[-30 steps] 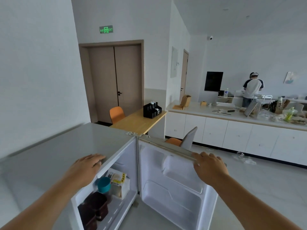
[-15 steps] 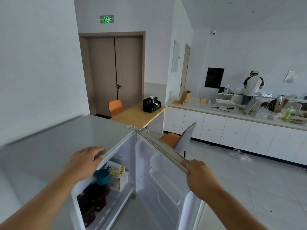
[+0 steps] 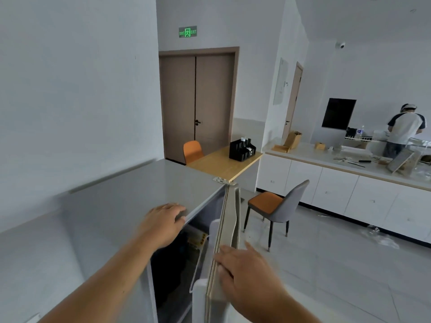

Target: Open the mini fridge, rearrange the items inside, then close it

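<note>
The grey mini fridge (image 3: 130,197) stands low in front of me against the left wall. Its door (image 3: 229,220) is partly ajar, leaving a narrow gap. My left hand (image 3: 163,223) rests flat on the front edge of the fridge top, fingers apart. On the door's outer top edge lies my right hand (image 3: 245,271), fingers spread and holding nothing. Inside, the shelf space is dark; a yellow-printed carton (image 3: 198,240) shows through the gap, and the other items are hidden.
A grey chair with an orange seat (image 3: 277,206) stands just right of the door. A wooden table (image 3: 224,165) with a black organiser (image 3: 241,149) is behind the fridge. A person (image 3: 403,130) works at the white counter (image 3: 349,164) at far right.
The door has swung from wide open to nearly shut, pushed by my right hand. My left hand stayed on the fridge top. The view turned rightward and the interior items went out of sight.
</note>
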Motion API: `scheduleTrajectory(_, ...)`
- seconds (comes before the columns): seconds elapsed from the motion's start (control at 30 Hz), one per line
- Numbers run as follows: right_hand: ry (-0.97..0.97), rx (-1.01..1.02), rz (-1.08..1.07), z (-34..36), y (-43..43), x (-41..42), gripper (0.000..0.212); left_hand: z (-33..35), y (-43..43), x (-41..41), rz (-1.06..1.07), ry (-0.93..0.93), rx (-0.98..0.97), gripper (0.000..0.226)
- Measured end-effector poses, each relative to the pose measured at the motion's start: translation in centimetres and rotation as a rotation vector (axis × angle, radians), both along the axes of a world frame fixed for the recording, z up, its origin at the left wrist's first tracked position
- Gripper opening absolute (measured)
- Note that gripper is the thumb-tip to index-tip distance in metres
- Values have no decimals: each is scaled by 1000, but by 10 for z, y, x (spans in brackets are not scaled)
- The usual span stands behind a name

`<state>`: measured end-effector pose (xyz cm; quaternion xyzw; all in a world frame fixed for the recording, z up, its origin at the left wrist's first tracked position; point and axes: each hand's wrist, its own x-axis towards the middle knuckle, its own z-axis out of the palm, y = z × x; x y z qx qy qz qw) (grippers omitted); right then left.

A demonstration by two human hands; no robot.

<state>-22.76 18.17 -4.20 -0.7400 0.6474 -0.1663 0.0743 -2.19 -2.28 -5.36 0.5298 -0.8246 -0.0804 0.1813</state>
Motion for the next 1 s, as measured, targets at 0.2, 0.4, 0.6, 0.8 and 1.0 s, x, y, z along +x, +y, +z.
scheduleTrajectory(0.2, -76, -105, 119, -14, -57, 49, 39, 5, -2, 3, -3, 131, 72, 47)
scheduleTrajectory(0.4, -37, -175, 164, -25, -94, 74, 26, 8, -2, 9, -8, 206, 119, 45)
scheduleTrajectory(0.6, -68, -203, 154, -31, -95, 72, 20, 8, 0, 6, -1, 198, 89, 44)
scheduleTrajectory(0.8, -55, -212, 141, -34, -94, 72, 24, 7, 1, 6, -13, 197, 72, 45)
scheduleTrajectory(1.0, 28, -136, 182, -20, -89, 59, 38, 9, 7, 3, 6, 180, -5, 36)
